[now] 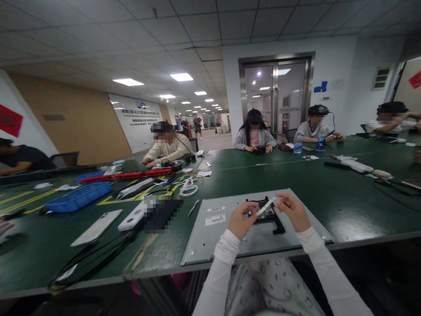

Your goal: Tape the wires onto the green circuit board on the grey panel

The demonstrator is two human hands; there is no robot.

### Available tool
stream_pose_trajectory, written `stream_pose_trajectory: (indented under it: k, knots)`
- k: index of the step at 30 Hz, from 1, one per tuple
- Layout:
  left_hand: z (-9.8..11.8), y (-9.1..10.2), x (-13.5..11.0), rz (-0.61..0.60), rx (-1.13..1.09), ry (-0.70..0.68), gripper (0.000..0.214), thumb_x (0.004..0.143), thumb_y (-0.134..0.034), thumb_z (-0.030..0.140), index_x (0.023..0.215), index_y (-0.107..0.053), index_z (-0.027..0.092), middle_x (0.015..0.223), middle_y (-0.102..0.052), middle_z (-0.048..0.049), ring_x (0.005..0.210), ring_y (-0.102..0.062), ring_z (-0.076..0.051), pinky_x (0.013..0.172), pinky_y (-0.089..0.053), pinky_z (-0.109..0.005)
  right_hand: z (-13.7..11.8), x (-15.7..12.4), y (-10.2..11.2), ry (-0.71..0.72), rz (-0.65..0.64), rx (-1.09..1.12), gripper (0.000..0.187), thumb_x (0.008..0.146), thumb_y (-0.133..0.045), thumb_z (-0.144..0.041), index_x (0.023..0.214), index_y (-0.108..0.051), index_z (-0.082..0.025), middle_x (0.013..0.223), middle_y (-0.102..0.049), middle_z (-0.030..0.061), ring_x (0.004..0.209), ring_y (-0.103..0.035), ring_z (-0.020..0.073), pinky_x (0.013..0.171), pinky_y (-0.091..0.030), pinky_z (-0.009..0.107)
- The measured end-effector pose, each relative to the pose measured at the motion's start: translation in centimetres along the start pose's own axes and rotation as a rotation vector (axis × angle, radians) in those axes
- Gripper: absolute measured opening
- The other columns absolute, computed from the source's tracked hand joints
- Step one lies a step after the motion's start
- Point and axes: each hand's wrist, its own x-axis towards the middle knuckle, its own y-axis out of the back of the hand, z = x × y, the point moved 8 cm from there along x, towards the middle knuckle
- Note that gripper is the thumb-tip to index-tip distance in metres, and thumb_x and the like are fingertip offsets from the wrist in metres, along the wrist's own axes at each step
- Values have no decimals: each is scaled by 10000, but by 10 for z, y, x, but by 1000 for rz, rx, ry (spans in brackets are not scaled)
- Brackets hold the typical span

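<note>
A grey metal panel [217, 237] lies flat on the green table [345, 197] in front of me, with a small circuit board in a black bracket [268, 215] on it. Above that board I hold a thin white strip [265, 206] between both hands. My left hand [241, 220] pinches its lower left end. My right hand [294, 211] pinches the upper right end. Both arms wear white sleeves.
Left of the panel lie a white phone [98, 227], a white device [133, 216], cables, a blue tray [77, 197] and a red strip [128, 174]. Several people sit around the table. A water bottle [297, 143] and a white bar [357, 166] stand farther right.
</note>
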Motion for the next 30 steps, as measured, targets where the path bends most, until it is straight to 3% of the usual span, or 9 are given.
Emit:
stream_pose_trajectory:
  k: [4, 10, 14, 30]
  knots:
    - [-4, -29, -5, -47, -104, -27, 283, 677, -500, 123, 947, -562, 179, 732, -582, -1, 718, -532, -127, 681, -403, -240, 4, -4, 23, 22, 15, -144, 281, 648, -604, -384, 784, -575, -140, 625, -546, 11, 557, -476, 102, 525, -404, 226]
    - [-8, -53, -2, -97, -225, -55, 298, 670, -498, 106, 959, -556, 147, 715, -555, 1, 692, -514, -115, 672, -396, -234, 22, -7, 43, 9, 51, -230, 335, 666, -572, -408, 857, -569, -133, 764, -581, 49, 683, -524, 137, 646, -427, 259]
    - [-9, -65, -2, -133, -232, -54, 305, 680, -491, 109, 976, -552, 149, 715, -552, 3, 685, -511, -110, 651, -400, -225, 37, -9, 46, -6, 34, -326, 320, 662, -572, -397, 845, -575, -134, 715, -582, 38, 647, -525, 138, 605, -423, 253]
    - [-16, -57, 0, 39, 71, -130, 319, 637, -454, 9, 892, -563, 167, 863, -533, -30, 736, -506, -118, 630, -435, -232, 36, -17, 55, 36, 131, -614, 216, 688, -503, -338, 778, -582, -158, 654, -586, 11, 582, -517, 119, 567, -391, 220]
